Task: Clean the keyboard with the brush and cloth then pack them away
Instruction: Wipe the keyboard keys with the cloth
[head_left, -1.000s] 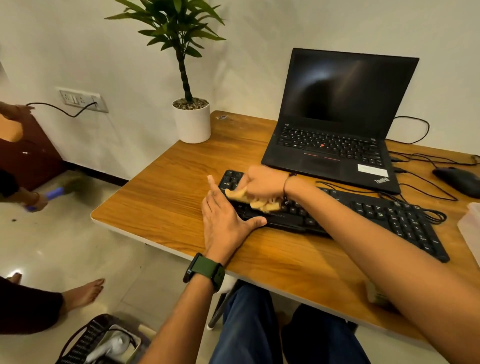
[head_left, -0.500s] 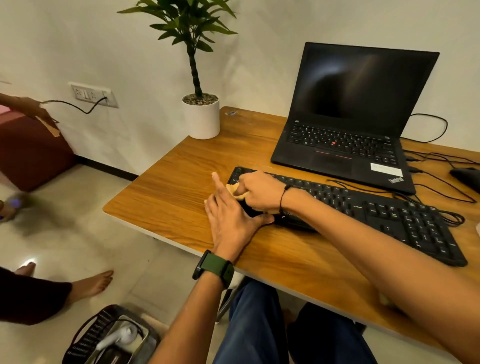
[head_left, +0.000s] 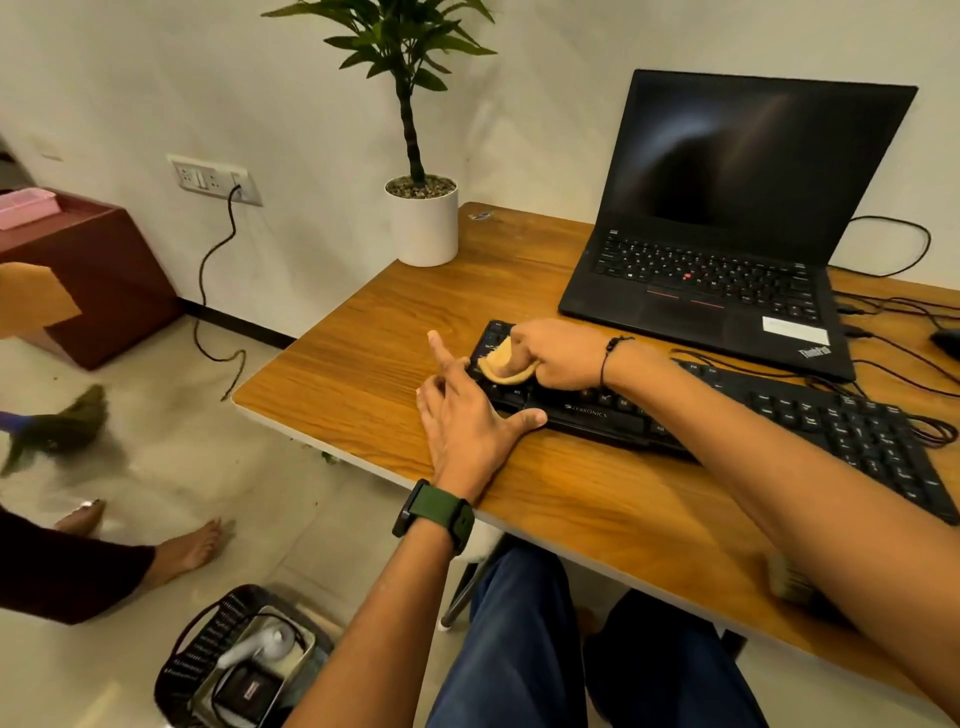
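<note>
- Wooden desk (head_left: 363, 332) by a white wall; potted plant (head_left: 422, 228) and open laptop (head_left: 727, 249) at the back, basket (head_left: 208, 639) on the floor.
- Head view: black keyboard (head_left: 779, 415) lies flat in front of the laptop, cable trailing right.
- Your right hand (head_left: 561, 356) pinches a yellow cloth (head_left: 501, 361) onto the keyboard's left end keys.
- Your left hand (head_left: 467, 421) lies flat, fingers spread, bracing that left edge, thumb against the front rim.
- Cloth looks soft and light; bunch it in your fingertips.
- Keyboard looks light and stiff and probably slides, so brace the frame, not the keys.
- Brush: possibly the pale thing (head_left: 789, 582) at the desk edge under your right forearm; cannot tell.
</note>
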